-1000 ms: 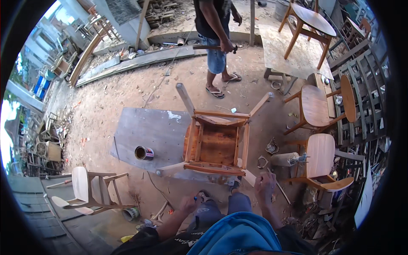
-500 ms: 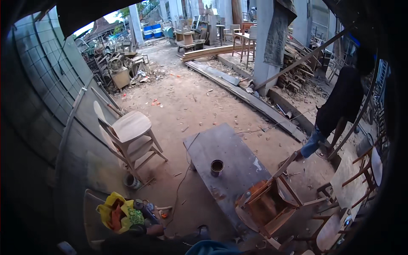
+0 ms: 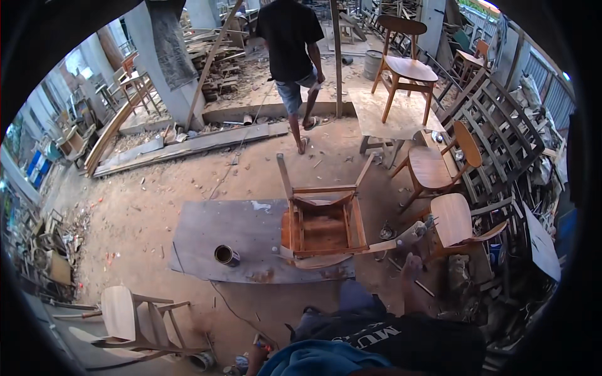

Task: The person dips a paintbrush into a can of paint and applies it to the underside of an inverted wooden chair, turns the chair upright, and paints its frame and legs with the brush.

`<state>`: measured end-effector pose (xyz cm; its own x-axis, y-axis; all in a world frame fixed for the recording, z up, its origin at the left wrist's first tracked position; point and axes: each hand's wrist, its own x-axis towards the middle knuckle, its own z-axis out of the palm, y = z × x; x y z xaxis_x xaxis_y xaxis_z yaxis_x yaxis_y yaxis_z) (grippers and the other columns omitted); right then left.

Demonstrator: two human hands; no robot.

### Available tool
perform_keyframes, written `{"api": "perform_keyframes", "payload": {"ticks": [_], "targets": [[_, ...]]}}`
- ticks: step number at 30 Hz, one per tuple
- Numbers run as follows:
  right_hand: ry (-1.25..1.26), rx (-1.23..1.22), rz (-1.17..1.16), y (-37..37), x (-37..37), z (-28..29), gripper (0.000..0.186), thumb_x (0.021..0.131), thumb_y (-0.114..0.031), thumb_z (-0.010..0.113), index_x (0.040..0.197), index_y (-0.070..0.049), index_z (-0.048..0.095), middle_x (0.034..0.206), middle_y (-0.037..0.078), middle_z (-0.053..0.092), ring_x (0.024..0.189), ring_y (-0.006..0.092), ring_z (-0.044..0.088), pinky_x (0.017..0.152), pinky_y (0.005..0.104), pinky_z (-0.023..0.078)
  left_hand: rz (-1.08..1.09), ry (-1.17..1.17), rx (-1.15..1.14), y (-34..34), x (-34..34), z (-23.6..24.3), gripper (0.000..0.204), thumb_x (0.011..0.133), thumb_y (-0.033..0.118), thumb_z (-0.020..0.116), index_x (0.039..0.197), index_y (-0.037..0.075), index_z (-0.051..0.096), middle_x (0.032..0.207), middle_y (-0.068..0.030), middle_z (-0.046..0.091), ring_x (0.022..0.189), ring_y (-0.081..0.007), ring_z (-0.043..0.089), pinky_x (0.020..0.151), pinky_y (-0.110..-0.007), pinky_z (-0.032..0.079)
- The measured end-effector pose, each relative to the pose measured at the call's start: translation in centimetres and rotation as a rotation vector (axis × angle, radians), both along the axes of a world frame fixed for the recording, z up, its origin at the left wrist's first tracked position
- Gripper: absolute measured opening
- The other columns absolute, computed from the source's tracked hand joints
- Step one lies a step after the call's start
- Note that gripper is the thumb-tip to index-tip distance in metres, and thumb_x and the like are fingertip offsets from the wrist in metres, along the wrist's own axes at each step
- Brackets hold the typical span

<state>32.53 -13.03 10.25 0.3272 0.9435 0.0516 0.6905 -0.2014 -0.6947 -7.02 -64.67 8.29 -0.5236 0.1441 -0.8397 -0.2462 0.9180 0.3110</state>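
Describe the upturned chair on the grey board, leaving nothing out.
The upturned chair looks wooden, its reddish-brown seat underside facing up within a squarish frame of rails. Its splayed legs look paler and greyer. It rests over the right end of the flat grey board; its backrest cannot be clearly made out.

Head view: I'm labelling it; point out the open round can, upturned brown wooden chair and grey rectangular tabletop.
Open round can (image 3: 226, 255), head view: open top.
Upturned brown wooden chair (image 3: 324, 228), head view: seat underside.
Grey rectangular tabletop (image 3: 207, 229), head view: bare left part.
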Motion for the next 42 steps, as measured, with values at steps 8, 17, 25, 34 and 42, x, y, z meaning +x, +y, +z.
{"api": "perform_keyframes", "payload": {"ticks": [8, 17, 25, 34, 42], "targets": [[-0.358, -0.379, 0.134, -15.4, 13.9, -11.2, 0.048, 0.091, -0.048, 0.065, 0.106, -0.003, 0.067, 0.104, 0.023, 0.067, 0.101, 0.0420, 0.064, 0.083, 0.0502, 0.051, -0.040, 0.055, -0.002, 1.8, 0.5, 4.5, 0.027, 0.086, 0.017, 0.064, 0.103, -0.004, 0.066, 0.079, -0.0140, 0.066, 0.069, -0.0265, 0.071, 0.054, -0.040, 0.060], [0.005, -0.884, 0.235, -5.8, 4.6, -6.6, 0.054, 0.086, -0.043, 0.070, 0.111, 0.005, 0.065, 0.098, 0.020, 0.067, 0.090, 0.0284, 0.066, 0.074, 0.0407, 0.052, 0.084, 0.038, -0.037, 7.0, 2.5, 7.7, 0.034, 0.087, 0.017, 0.065, 0.114, -0.004, 0.067, 0.080, -0.0142, 0.069, 0.070, -0.0230, 0.072, 0.054, -0.037, 0.061], [0.407, -0.430, 0.557, 1.2, -1.1, -4.3, 0.064, 0.080, -0.028, 0.084, 0.129, 0.000, 0.055, 0.118, 0.014, 0.060, 0.108, 0.0221, 0.056, 0.093, 0.0367, 0.048, 0.107, 0.111, 0.031, 12.9, 3.7, 11.8, 0.033, 0.088, 0.020, 0.066, 0.111, -0.003, 0.069, 0.075, -0.0131, 0.069, 0.064, -0.0212, 0.069, 0.052, -0.034, 0.057], [0.706, -0.328, 0.637, 5.2, -4.4, 1.3, 0.068, 0.082, -0.023, 0.082, 0.137, 0.000, 0.049, 0.131, 0.011, 0.053, 0.120, 0.0230, 0.054, 0.098, 0.0364, 0.047, 0.088, 0.161, -0.044, 13.5, 6.2, 12.7, 0.025, 0.088, 0.018, 0.065, 0.101, -0.002, 0.072, 0.066, -0.0104, 0.066, 0.060, -0.0195, 0.069, 0.051, -0.033, 0.055], [0.574, -0.099, 0.766, 7.2, -5.3, 0.3, 0.052, 0.083, -0.022, 0.080, 0.124, 0.000, 0.056, 0.128, 0.019, 0.057, 0.123, 0.0334, 0.054, 0.105, 0.0430, 0.042, 0.272, 0.292, -0.046, 17.2, 6.9, 11.5, 0.030, 0.096, 0.025, 0.057, 0.088, -0.002, 0.069, 0.071, -0.0127, 0.070, 0.058, -0.0239, 0.068, 0.057, -0.038, 0.055]]}}
